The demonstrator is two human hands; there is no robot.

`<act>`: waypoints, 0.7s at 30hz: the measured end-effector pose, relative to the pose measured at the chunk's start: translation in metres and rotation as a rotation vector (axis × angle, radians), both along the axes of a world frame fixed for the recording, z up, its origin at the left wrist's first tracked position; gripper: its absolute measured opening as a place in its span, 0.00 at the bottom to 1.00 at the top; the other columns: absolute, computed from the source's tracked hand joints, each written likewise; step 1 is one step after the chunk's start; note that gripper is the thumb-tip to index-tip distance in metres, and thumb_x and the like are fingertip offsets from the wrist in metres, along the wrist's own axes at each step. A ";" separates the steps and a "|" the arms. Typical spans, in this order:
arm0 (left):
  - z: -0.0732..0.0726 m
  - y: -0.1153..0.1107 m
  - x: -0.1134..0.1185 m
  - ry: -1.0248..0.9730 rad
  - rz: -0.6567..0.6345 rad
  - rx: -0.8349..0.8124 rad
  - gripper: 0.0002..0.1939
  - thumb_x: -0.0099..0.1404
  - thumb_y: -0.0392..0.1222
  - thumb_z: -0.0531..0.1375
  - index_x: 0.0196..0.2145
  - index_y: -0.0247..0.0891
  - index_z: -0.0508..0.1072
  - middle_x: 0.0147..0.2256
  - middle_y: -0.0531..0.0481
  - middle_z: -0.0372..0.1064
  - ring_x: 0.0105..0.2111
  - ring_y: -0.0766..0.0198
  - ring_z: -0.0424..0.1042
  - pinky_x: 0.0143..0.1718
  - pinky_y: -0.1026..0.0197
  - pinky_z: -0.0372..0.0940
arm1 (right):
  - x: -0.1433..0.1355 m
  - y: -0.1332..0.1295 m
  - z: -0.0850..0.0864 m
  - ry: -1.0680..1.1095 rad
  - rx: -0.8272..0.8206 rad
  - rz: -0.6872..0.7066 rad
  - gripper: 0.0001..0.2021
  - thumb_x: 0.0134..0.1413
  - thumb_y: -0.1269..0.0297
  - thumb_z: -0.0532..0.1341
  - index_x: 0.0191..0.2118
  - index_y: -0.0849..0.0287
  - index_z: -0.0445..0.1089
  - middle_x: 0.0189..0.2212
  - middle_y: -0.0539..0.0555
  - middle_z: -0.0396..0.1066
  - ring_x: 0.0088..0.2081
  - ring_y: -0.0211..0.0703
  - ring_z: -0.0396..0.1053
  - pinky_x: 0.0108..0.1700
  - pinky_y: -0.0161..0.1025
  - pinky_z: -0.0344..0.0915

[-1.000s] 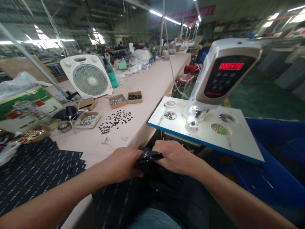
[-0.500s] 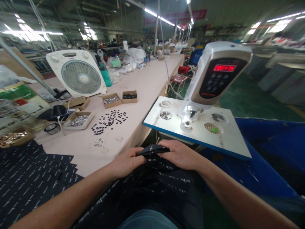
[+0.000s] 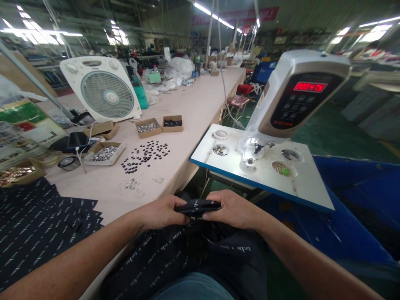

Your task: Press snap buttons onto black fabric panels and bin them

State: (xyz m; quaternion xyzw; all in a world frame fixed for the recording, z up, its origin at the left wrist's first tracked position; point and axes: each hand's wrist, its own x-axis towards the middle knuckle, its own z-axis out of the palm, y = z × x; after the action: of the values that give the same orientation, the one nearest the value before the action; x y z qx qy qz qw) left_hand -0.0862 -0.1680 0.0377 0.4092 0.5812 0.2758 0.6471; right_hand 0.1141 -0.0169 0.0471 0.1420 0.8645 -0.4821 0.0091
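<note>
Pinching a folded band of black printed cloth (image 3: 199, 205) from both ends: gripping with left hand (image 3: 158, 214) at one end, right hand (image 3: 233, 208) at the other, thumbs on the near side, fingers curling over the top. Neither spreading the hands nor pressing them together; leaving a short stretch of fold showing between. Not making out the fingertips behind the cloth.

Lying directly between the hands, the fold's long axis running crosswise, left to right, close to level. Bridging both hands about equally, so favouring neither. Hanging loose below, the rest gathering toward the body, above teal clothing (image 3: 193, 287) at the bottom of the view.

Facing a white platform (image 3: 265, 175) ahead and to the right, with a machine head (image 3: 300, 108) rising over it and showing red digits. Holding the fold short of the platform's blue front edge, apart from it, with the right hand nearer. Flanking the beige table (image 3: 193, 112) on the other side, with the left hand nearer; not telling whether any hanging cloth is touching it.

Scattering over that tabletop: black discs (image 3: 146, 158), small silver pieces (image 3: 131, 183). Lying beyond the left forearm: more printed cloth (image 3: 37, 233), spreading flat.
</note>
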 end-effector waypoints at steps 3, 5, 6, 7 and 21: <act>-0.002 -0.001 -0.001 -0.052 -0.011 -0.014 0.10 0.55 0.41 0.66 0.34 0.35 0.75 0.25 0.58 0.66 0.22 0.72 0.59 0.26 0.67 0.53 | -0.004 -0.003 -0.006 0.066 -0.044 -0.079 0.06 0.56 0.64 0.65 0.39 0.60 0.75 0.35 0.50 0.74 0.38 0.42 0.70 0.41 0.35 0.62; -0.003 0.000 -0.003 -0.089 -0.002 -0.015 0.11 0.54 0.40 0.67 0.36 0.36 0.76 0.27 0.56 0.69 0.24 0.70 0.64 0.29 0.67 0.58 | -0.008 -0.005 -0.009 0.026 -0.131 -0.135 0.06 0.57 0.64 0.64 0.39 0.60 0.74 0.33 0.49 0.73 0.36 0.41 0.69 0.39 0.35 0.62; -0.003 0.000 -0.003 -0.099 0.004 -0.012 0.12 0.54 0.39 0.66 0.37 0.36 0.76 0.29 0.55 0.71 0.26 0.69 0.66 0.31 0.65 0.60 | -0.010 -0.005 -0.009 0.005 -0.156 -0.153 0.06 0.58 0.64 0.63 0.38 0.60 0.74 0.32 0.49 0.73 0.35 0.40 0.69 0.38 0.34 0.62; -0.004 0.000 -0.004 -0.108 0.009 -0.007 0.12 0.54 0.39 0.65 0.38 0.36 0.77 0.31 0.54 0.73 0.28 0.67 0.68 0.34 0.64 0.62 | -0.011 -0.006 -0.010 -0.004 -0.167 -0.166 0.05 0.57 0.64 0.63 0.37 0.60 0.74 0.33 0.49 0.73 0.36 0.41 0.70 0.39 0.34 0.62; -0.022 -0.009 0.012 -0.263 0.292 -0.103 0.15 0.52 0.42 0.67 0.37 0.34 0.78 0.31 0.49 0.77 0.27 0.65 0.71 0.33 0.63 0.65 | -0.019 -0.013 -0.021 -0.016 -0.504 -0.265 0.13 0.53 0.64 0.67 0.44 0.59 0.74 0.38 0.50 0.77 0.39 0.42 0.73 0.43 0.36 0.67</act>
State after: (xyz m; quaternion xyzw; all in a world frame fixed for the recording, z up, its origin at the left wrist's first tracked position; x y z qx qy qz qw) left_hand -0.0747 -0.1767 0.0156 0.2473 0.5583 0.3874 0.6906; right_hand 0.0954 -0.0303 0.0258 0.2508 0.6912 -0.6776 -0.0122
